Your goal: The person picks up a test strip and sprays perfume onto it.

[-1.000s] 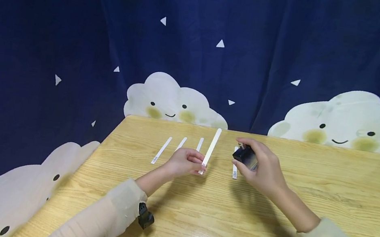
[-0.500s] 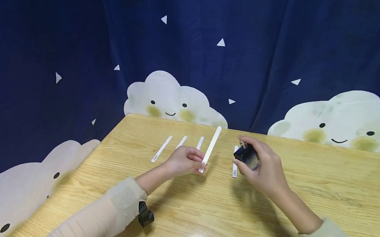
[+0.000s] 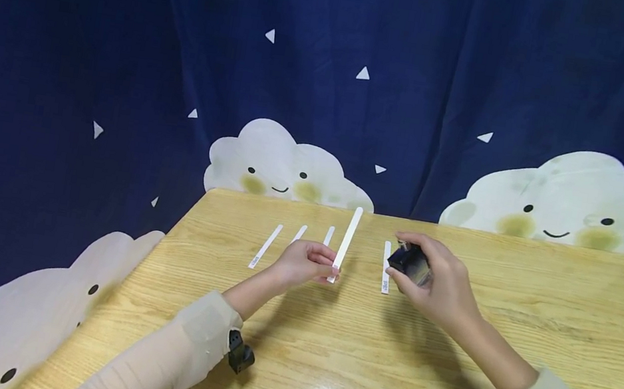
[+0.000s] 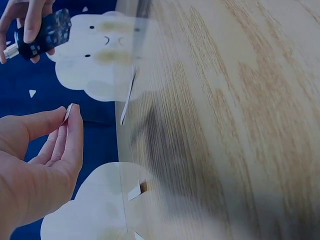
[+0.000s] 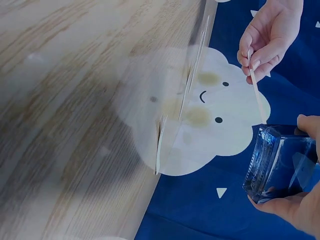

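My left hand (image 3: 304,264) pinches the labelled lower end of a white paper test strip (image 3: 348,237) between thumb and fingers, its free end pointing up and away over the table. To the right, my right hand (image 3: 448,289) grips a dark, see-through glass perfume bottle (image 3: 413,265). The forefinger lies on top at the sprayer, and the thumb is under the base. In the left wrist view the bottle's metallic sprayer (image 4: 11,51) shows. From the right wrist, the thick clear base of the bottle (image 5: 280,162) is visible. A gap separates bottle and held strip.
More white strips lie on the wooden table (image 3: 289,346): one at far left (image 3: 266,246), two partly behind the left hand, and a labelled strip (image 3: 385,278) beside the bottle. A dark blue curtain (image 3: 335,37) with clouds hangs behind the table's far edge.
My right hand and the perfume bottle have shifted slightly right and down, uncovering more of the strip beside them. The left hand stays nearly still with its strip.
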A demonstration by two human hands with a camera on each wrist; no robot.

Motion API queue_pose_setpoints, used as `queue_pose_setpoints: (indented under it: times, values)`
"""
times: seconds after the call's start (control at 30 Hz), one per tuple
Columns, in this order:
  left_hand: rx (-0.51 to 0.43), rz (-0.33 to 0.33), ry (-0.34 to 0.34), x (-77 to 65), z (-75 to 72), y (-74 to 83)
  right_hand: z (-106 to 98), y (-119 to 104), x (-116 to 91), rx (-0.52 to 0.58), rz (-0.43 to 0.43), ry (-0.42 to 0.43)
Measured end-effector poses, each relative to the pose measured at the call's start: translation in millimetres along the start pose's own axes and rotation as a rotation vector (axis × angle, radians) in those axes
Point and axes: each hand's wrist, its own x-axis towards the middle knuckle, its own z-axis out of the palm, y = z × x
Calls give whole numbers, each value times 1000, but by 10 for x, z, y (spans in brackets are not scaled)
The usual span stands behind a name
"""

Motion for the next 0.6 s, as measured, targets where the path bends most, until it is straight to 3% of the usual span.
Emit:
queue_pose_setpoints:
  times: [0.23,0.6]
  values:
    - [-59,-30,5,75,9,-23,-65,-1,-20,-27,35,-13]
    - [-73,-94,48,300,33,-142,-91,25,-41,-25,37,-13]
